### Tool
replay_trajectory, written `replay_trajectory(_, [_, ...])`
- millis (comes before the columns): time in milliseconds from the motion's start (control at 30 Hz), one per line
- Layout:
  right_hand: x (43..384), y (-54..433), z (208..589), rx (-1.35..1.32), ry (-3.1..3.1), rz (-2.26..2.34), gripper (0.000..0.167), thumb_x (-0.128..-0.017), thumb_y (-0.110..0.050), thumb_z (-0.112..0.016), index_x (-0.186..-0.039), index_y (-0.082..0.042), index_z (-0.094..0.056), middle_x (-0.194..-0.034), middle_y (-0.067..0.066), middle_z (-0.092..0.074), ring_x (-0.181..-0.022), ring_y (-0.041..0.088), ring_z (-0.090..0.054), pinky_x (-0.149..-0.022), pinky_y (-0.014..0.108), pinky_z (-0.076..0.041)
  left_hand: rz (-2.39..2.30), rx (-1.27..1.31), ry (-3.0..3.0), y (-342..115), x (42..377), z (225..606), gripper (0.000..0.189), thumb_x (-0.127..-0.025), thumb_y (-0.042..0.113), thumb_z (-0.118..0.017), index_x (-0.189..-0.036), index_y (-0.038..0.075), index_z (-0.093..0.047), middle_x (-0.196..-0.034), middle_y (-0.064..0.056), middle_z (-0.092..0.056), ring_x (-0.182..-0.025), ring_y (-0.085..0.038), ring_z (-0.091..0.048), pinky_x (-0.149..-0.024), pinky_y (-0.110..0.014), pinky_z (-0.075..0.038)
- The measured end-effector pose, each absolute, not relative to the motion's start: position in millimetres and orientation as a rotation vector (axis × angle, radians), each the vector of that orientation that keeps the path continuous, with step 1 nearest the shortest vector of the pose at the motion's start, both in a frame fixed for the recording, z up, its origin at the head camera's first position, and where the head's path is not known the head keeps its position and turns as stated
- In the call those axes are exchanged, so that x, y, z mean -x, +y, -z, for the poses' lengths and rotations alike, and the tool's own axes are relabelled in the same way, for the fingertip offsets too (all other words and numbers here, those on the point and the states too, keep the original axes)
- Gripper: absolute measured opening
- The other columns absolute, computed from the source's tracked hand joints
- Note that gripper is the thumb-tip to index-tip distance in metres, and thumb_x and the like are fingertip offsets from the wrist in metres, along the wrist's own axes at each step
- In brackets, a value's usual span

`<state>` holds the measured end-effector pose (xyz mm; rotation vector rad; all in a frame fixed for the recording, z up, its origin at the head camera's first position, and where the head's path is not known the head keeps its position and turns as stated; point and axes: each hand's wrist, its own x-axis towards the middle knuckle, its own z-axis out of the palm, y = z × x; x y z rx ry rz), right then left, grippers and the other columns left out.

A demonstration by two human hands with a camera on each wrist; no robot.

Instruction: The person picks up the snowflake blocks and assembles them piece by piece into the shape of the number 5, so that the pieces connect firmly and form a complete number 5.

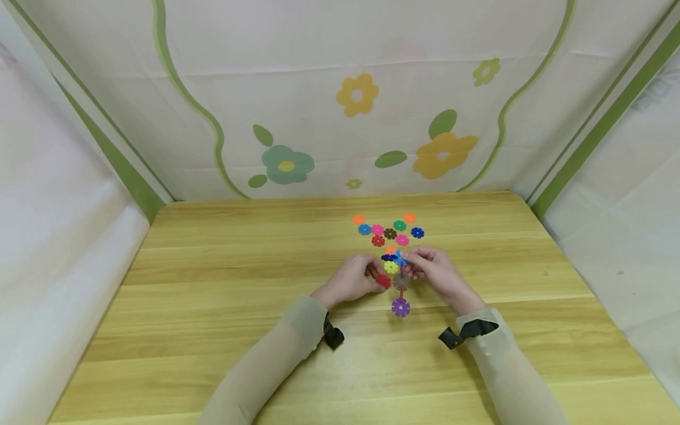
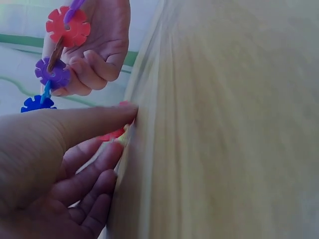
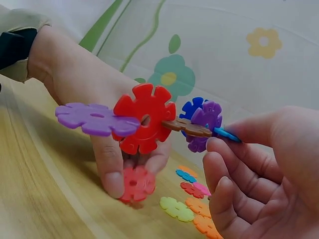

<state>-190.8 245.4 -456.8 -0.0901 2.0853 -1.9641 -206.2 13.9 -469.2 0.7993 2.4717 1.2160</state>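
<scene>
My right hand (image 1: 434, 273) pinches a light blue flower-shaped disc (image 3: 228, 134) at one end of a chain of interlocked discs. In the right wrist view a purple disc (image 3: 92, 119), a red disc (image 3: 144, 118), a brown disc (image 3: 189, 127), a second purple disc (image 3: 208, 122) and a dark blue disc (image 3: 191, 107) make up the chain, held above the table. Left of it, my left hand (image 1: 352, 278) holds a loose red disc (image 3: 135, 184) at its fingertips, low over the wood. The left thumb partly hides that disc in the left wrist view.
Several loose discs lie beyond the hands, among them a green disc (image 1: 399, 225), a brown disc (image 1: 390, 234) and an orange disc (image 1: 359, 219). A yellow disc (image 1: 391, 267) lies between the hands. The wooden table (image 1: 212, 330) meets a flower-printed curtain (image 1: 319, 59) at the back.
</scene>
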Motion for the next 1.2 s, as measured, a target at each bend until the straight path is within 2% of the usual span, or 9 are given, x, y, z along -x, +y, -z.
replay_trajectory(100, [189.8, 244.6, 455.9, 0.087, 2.081, 1.961, 0.032, -0.101, -0.03, -0.068, -0.099, 0.001, -0.067, -0.085, 0.01, -0.066, -0.076, 0.018, -0.061, -0.07, 0.029, -0.055, -1.295, -0.781, 2.441, 10.1, 206.8, 471.6, 0.017, -0.085, 0.009, -0.085, -0.091, 0.012, -0.07, -0.085, 0.006, -0.066, -0.078, -0.009, -0.062, -0.071, -0.024, -0.053])
replay_trajectory(200, [189.2, 244.0, 455.4, 0.088, 2.079, 1.958, 0.031, -0.101, -0.03, -0.068, -0.099, 0.001, -0.067, -0.086, 0.009, -0.066, -0.076, 0.018, -0.061, -0.071, 0.029, -0.055, -1.382, -0.76, 2.427, 4.6, 206.9, 472.0, 0.009, -0.088, 0.01, -0.082, -0.091, 0.012, -0.073, -0.084, 0.008, -0.068, -0.077, -0.009, -0.063, -0.072, -0.025, -0.054])
replay_trajectory(300, [189.0, 243.1, 454.9, 0.082, 2.082, 1.951, 0.03, -0.1, -0.031, -0.068, -0.098, -0.001, -0.067, -0.085, 0.008, -0.065, -0.075, 0.017, -0.061, -0.071, 0.03, -0.055, -1.489, -0.731, 2.402, -3.1, 206.1, 468.7, 0.004, -0.093, 0.014, -0.078, -0.094, 0.011, -0.077, -0.087, 0.005, -0.071, -0.08, -0.015, -0.065, -0.073, -0.027, -0.055])
replay_trajectory(467, [188.1, 241.3, 453.8, 0.071, 2.086, 1.947, 0.029, -0.1, -0.031, -0.069, -0.096, -0.003, -0.068, -0.082, 0.006, -0.064, -0.073, 0.016, -0.06, -0.069, 0.03, -0.054, -1.596, -0.641, 2.384, -16.0, 203.7, 457.7, 0.019, -0.1, 0.026, -0.069, -0.101, 0.01, -0.079, -0.093, 0.001, -0.073, -0.085, -0.028, -0.067, -0.07, -0.03, -0.054])
replay_trajectory(700, [187.7, 235.6, 454.0, 0.138, 2.08, 1.951, 0.028, -0.101, -0.029, -0.068, -0.098, -0.001, -0.067, -0.084, 0.008, -0.066, -0.074, 0.017, -0.061, -0.069, 0.029, -0.055, -1.737, -0.488, 2.336, -25.3, 199.6, 449.0, 0.015, -0.099, 0.019, -0.071, -0.097, 0.004, -0.071, -0.091, -0.012, -0.071, -0.086, -0.037, -0.065, -0.068, -0.035, -0.054])
replay_trajectory(933, [187.9, 230.3, 454.1, 0.161, 2.071, 1.943, 0.03, -0.102, -0.029, -0.067, -0.1, 0.001, -0.066, -0.086, 0.009, -0.065, -0.075, 0.018, -0.061, -0.071, 0.031, -0.055, -1.746, -0.499, 2.281, -30.0, 196.9, 449.4, 0.015, -0.101, 0.018, -0.067, -0.095, 0.004, -0.069, -0.093, -0.019, -0.071, -0.087, -0.037, -0.066, -0.074, -0.038, -0.053])
replay_trajectory(1200, [188.2, 226.3, 454.2, 0.156, 2.067, 1.927, 0.032, -0.102, -0.03, -0.066, -0.103, 0.002, -0.065, -0.089, 0.012, -0.066, -0.078, 0.02, -0.062, -0.074, 0.033, -0.056, -1.695, -0.516, 2.254, -30.9, 194.9, 449.5, 0.023, -0.106, 0.022, -0.06, -0.097, 0.005, -0.072, -0.094, -0.015, -0.072, -0.087, -0.03, -0.068, -0.084, -0.046, -0.055])
